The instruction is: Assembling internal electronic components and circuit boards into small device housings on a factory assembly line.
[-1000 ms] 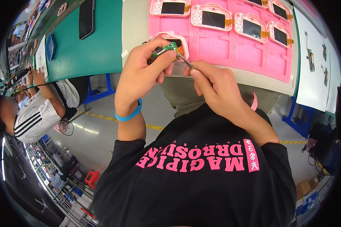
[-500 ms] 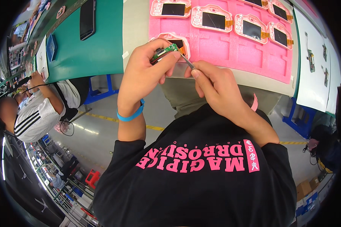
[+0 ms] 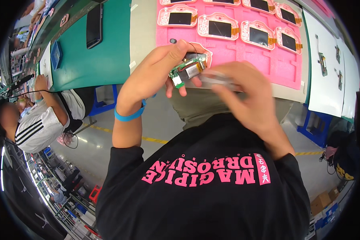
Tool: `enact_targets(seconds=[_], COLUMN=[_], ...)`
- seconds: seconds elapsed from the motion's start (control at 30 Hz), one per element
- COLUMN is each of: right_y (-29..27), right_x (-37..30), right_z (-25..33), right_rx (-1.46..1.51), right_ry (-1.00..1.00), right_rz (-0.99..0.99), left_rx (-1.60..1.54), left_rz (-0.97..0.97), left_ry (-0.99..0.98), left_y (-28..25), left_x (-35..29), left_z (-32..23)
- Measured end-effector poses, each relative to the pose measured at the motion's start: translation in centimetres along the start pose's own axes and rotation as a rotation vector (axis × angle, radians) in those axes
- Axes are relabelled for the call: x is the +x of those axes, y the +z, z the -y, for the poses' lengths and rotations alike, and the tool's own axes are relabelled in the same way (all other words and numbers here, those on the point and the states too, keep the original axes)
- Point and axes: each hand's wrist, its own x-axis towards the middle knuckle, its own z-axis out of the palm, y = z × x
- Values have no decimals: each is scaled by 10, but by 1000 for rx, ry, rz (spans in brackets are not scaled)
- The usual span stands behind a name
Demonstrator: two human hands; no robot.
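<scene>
My left hand [image 3: 154, 74], with a blue wristband, grips a green circuit board [image 3: 179, 82] by its edge. A silver battery cell [image 3: 193, 71] and thin wires show on the board. Above the thumb a small round black part [image 3: 173, 41] sticks out, seemingly on a wire. My right hand [image 3: 250, 94] is smeared by motion just right of the board. Its fingers are closed on grey tweezers [image 3: 217, 79], also blurred; whether the tips touch the board I cannot tell. Behind my left hand lies a pink casing [image 3: 206, 50], largely hidden.
A pink foam tray [image 3: 228, 58] carries several pink casings [image 3: 219, 28] with dark screens and orange ribbon cables. On the green mat [image 3: 114, 48] lies a black phone [image 3: 94, 26]. Several boards [image 3: 323, 64] rest on a white sheet at right. A co-worker [image 3: 44, 124] sits at left.
The board has turned, so its battery side now shows, and it has come slightly nearer to me. My right hand with the tweezers has moved right, off the board's top edge.
</scene>
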Motion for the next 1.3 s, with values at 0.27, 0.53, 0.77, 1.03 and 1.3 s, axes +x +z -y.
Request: enact_targets(seconds=[0.27,0.53,0.77,1.03,1.3], right_y=[34,28,32,31,28], right_x=[36,38,42,39,43], right_z=[-37,-16,-19,-22,-28], right_rx=[-111,-319,-523,-451,-376], right_ry=[-527,-390,-368,-373,-354], right_rz=[-115,-200,-226,-191,-127], left_rx=[-187,426,735,580,715], left_rz=[-97,-447,-484,-546,-639], left_ry=[-20,385,628,668,781], left_y=[4,-7,-1,-1,1], left_x=[-9,-5,15,14,14], left_z=[11,47,54,78,79])
